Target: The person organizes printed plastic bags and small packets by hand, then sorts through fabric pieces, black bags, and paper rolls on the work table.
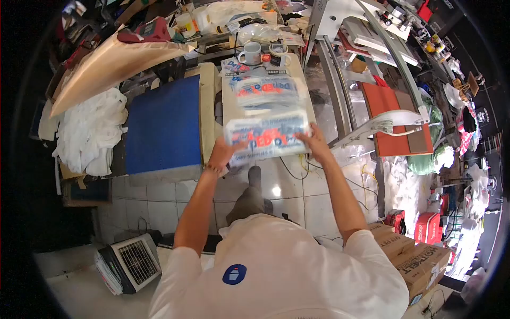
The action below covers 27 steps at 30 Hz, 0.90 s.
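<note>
A white packet [266, 133] with blue and red print is held level between my two hands, over the front end of a narrow pale table [229, 109]. Its left end is gripped by my left hand [223, 153], its right end by my right hand [315, 141]. The packet looks slightly blurred. Just beyond it lie more printed packets [265, 93] of the same kind. At the table's far end stand a white mug [252, 54] and a dark-patterned cup [278, 53].
Left of the table are a blue pad [163, 125] and a heap of white material [93, 133]. A metal machine frame with a lever arm [385, 123] and an orange board [383, 114] stand right. Cardboard boxes [419, 266] and a heater-like unit [138, 260] are below.
</note>
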Motion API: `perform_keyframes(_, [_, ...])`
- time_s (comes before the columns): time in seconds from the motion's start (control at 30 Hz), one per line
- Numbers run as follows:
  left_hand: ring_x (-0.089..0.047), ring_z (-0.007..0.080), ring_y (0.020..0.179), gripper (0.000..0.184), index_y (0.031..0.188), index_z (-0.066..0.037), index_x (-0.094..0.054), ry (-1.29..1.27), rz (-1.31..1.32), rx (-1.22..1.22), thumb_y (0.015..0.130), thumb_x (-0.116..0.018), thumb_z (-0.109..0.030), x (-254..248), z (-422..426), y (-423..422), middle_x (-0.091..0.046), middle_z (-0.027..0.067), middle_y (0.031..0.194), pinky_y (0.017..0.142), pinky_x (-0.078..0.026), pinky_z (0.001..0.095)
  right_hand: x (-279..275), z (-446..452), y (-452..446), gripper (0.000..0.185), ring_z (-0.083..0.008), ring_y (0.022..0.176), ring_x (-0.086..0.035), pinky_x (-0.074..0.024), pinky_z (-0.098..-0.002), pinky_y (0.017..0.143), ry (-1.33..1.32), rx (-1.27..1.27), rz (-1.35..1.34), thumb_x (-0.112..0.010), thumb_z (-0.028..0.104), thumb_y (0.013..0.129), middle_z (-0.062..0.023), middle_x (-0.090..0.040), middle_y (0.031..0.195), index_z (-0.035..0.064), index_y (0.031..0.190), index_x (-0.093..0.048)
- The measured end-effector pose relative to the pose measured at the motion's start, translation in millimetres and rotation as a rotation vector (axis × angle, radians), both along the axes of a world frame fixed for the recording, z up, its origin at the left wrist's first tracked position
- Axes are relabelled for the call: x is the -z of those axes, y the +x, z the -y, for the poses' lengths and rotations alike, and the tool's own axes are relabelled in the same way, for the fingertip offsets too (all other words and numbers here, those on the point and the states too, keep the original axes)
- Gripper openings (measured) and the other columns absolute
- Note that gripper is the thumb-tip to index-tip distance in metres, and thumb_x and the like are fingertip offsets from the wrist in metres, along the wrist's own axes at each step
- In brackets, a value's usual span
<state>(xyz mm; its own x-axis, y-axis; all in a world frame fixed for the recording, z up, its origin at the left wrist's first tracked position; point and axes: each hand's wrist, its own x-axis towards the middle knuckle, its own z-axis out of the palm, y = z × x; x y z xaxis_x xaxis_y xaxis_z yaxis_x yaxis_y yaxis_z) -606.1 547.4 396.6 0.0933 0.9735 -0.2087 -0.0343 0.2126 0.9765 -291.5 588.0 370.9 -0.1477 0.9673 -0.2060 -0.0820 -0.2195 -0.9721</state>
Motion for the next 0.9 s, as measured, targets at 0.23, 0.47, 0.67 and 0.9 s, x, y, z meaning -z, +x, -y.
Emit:
perform_keyframes(0.23, [-0.064,0.0201,0.092,0.047,0.113,0.000,-0.058,0.244,-0.134,-0.139,0.074,-0.079,-0.015,37,-192,25,-0.068,0.0111,0.101,0.082,-0.051,0.0352,48,-173,5,0.053,-0.0167,0.087,-0.062,-0.0498,-0.0294,0.076,0.234,0.234,0.178,-0.075,0.009,0.077,-0.0115,-0.064,0.101,-0.0053,0.120,-0.047])
perform_keyframes(0.47, [-0.063,0.0372,0.101,0.071,0.117,0.001,-0.051,-0.142,-0.510,-0.278,0.069,-0.081,-0.042,93,-235,26,-0.064,0.0238,0.111,0.088,-0.049,0.0446,53,-209,-8,0.056,-0.0190,0.084,-0.063,-0.0515,-0.0364,0.064,-0.122,0.202,0.396,-0.076,0.019,0.074,-0.0097,-0.065,0.098,-0.0006,0.119,-0.049])
perform_keyframes(0.67, [-0.065,0.0320,0.081,0.045,0.105,-0.002,-0.060,0.482,-0.744,-0.246,0.076,-0.075,-0.033,110,-170,-10,-0.066,0.0196,0.099,0.075,-0.052,0.0397,151,-231,46,0.072,-0.0226,0.087,-0.061,-0.0496,-0.0363,0.073,0.425,0.317,0.770,-0.075,0.024,0.077,-0.0135,-0.064,0.098,-0.0015,0.134,-0.040])
perform_keyframes(0.9, [-0.068,0.0177,0.064,0.018,0.087,-0.006,-0.068,-0.084,-0.292,0.241,0.085,-0.062,-0.023,60,61,-23,-0.068,0.0073,0.066,0.061,-0.051,0.0345,17,-111,-19,0.032,-0.0100,0.070,-0.057,-0.0451,-0.0233,0.060,0.356,0.173,0.393,-0.067,0.025,0.090,-0.0046,-0.060,0.085,0.0017,0.110,-0.060])
